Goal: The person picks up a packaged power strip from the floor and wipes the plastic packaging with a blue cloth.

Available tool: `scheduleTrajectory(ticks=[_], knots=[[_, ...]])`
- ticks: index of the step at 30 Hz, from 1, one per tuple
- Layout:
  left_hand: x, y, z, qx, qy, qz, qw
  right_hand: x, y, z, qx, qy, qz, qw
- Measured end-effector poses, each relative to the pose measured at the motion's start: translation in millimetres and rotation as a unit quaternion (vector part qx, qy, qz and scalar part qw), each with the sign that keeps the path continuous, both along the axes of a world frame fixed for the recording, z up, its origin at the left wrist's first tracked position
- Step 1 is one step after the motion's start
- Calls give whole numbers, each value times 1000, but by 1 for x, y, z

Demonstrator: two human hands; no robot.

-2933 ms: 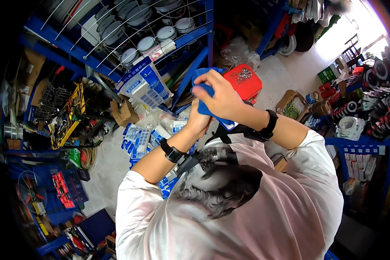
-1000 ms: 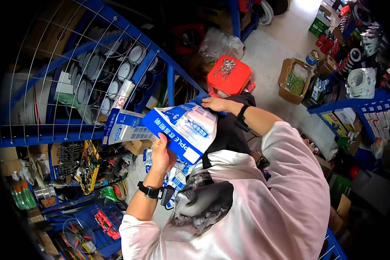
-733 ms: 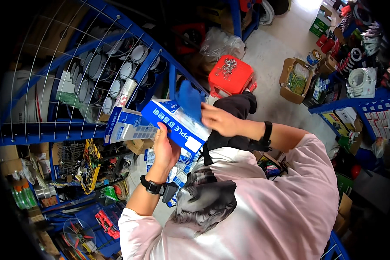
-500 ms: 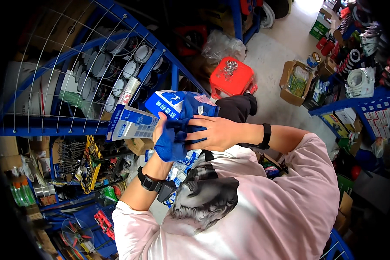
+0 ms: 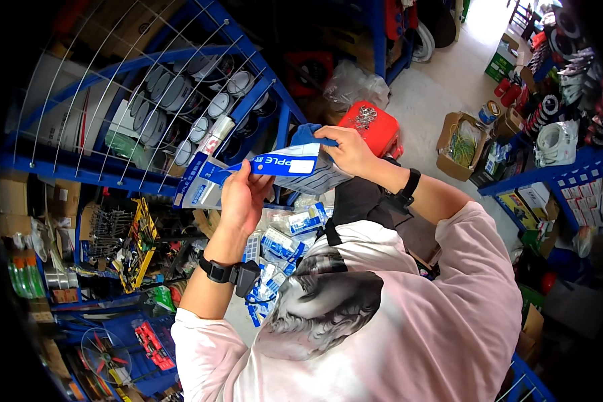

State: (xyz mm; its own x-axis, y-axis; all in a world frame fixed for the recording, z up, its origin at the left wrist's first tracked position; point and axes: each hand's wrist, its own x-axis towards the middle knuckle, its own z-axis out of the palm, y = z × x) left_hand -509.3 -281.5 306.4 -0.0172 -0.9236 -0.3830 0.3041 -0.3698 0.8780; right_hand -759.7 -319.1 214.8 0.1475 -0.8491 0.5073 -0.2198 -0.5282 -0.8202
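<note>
Head view, clock hours read from its centre. Gripping the near end of a blue-and-white plastic packet [image 5: 295, 165] with the left hand [image 5: 243, 198], at 9 o'clock, thumb laid along the top, other fingers curled beneath. Holding that packet just toward 12. Pinching a blue cloth [image 5: 305, 135] in the bent, closed fingers of the right hand [image 5: 350, 149], toward 1. Contact between cloth and packet: cannot tell. Wearing black wristbands [image 5: 216, 271] on both arms. At 9 to 10, past the left hand, another blue-topped packet [image 5: 199, 187], by the corner of a blue metal rack [image 5: 80, 171]. Through the rack's wire mesh, toward 10, rows of lidded cans [image 5: 199, 128]. Toward 7, scattered on the floor, blue-and-white packs [image 5: 281, 244]. Beyond the right hand, between 1 and 2, a red plastic stool [image 5: 384, 131] with silvery metal pieces [image 5: 364, 117] heaped on top. Between 2 and 3, an open cardboard box [image 5: 453, 167] of green-yellow wire [image 5: 463, 142].
</note>
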Motion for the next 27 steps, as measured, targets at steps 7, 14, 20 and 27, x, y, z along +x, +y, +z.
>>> scheduleTrajectory(ticks=[7, 14, 20, 27], knots=[[32, 20, 56, -486, -544, 6, 684, -12, 7, 68, 64, -60, 9, 996], [10, -11, -27, -212, -8, -192, 958, -31, -19, 63, 240, -238, 26, 941], [-23, -43, -62, -210, 75, -142, 964, -31, -20, 52, 60, -48, -233, 969], [-47, -48, -60, -217, 116, -111, 963, -7, -5, 81, -317, 120, -305, 890]])
